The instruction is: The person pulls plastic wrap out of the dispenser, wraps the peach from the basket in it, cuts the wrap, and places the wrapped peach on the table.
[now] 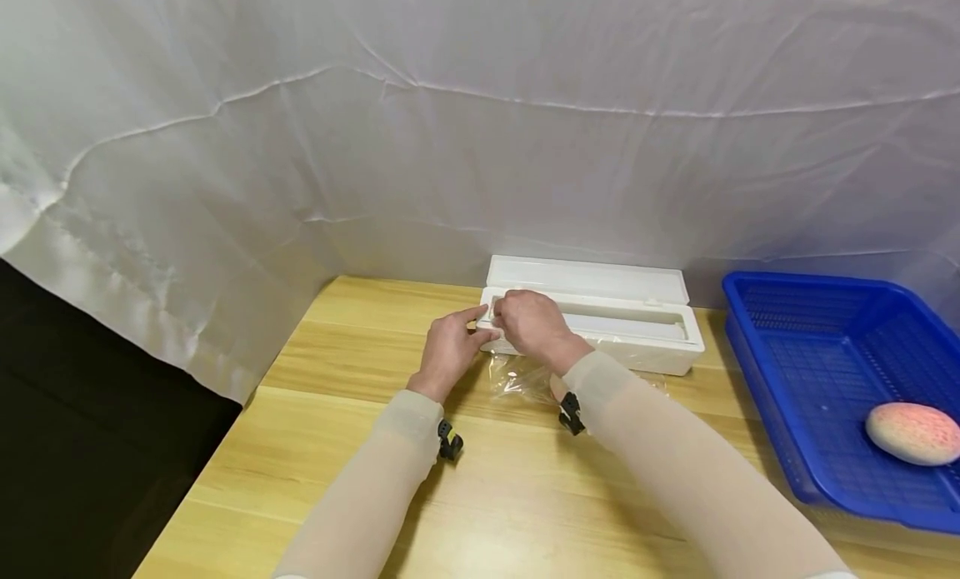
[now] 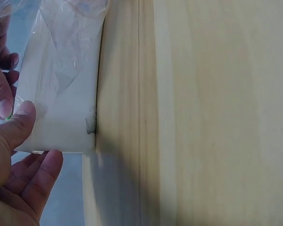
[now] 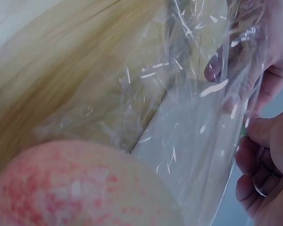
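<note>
A white cling film dispenser (image 1: 660,358) lies on the table with its lid (image 1: 588,279) raised behind it. Clear plastic film (image 1: 517,377) hangs over its front edge onto the tabletop. My left hand (image 1: 447,352) grips the dispenser's left end, thumb on the front face and fingers at the end wall. Close beside it, my right hand (image 1: 534,325) pinches a small green slide cutter (image 2: 8,117) at the film's edge; its fingers hide most of that piece. Below the right wrist sits a pinkish, red-speckled peach (image 3: 85,188), near the hanging film.
To the right stands a blue plastic basket (image 1: 772,396) holding another peach (image 1: 913,433). A grey curtain (image 1: 525,171) hangs right behind the dispenser. The wooden table (image 1: 487,512) ends at its left edge, beside a dark area.
</note>
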### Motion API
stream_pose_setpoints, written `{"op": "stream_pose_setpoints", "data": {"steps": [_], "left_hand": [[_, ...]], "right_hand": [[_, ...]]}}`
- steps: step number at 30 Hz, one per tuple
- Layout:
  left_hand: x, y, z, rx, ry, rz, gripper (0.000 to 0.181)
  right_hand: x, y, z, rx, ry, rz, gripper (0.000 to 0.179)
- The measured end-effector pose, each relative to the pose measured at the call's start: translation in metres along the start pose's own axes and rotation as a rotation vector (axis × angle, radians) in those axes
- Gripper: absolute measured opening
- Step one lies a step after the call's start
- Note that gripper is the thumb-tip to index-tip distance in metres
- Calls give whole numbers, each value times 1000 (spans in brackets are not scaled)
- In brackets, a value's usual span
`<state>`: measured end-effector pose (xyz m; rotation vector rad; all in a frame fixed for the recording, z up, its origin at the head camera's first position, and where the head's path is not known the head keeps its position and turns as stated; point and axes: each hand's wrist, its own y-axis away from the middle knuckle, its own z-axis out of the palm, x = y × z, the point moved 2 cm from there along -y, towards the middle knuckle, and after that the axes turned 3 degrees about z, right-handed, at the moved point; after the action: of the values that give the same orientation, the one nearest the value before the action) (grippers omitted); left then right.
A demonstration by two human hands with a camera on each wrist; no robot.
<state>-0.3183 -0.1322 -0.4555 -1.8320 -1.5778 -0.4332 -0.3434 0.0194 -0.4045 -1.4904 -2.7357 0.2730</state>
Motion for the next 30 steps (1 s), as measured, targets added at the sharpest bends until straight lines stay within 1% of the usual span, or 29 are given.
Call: {"op": "stream_pose_setpoints", "data": {"steps": [3, 7, 9, 14, 23, 30], "left_hand": [[0, 0, 0, -12, 16, -11, 54], [-1, 0, 0, -32, 59, -52, 56], [-3, 0, -1, -34, 72, -61, 56], [-6, -1, -1, -32, 72, -58, 56], [-8, -1, 0, -27, 69, -62, 56], [-7, -1, 1, -37, 79, -81, 57]], "right_hand": [[4, 3, -2, 3, 12, -13, 12], [11, 7, -4, 12, 7, -30, 13], [14, 9, -4, 12, -3, -34, 13], [20, 13, -5, 8, -11, -21, 13], [32, 22, -5, 33, -4, -18, 10], [46, 32, -7, 47, -27, -12, 9]]}}
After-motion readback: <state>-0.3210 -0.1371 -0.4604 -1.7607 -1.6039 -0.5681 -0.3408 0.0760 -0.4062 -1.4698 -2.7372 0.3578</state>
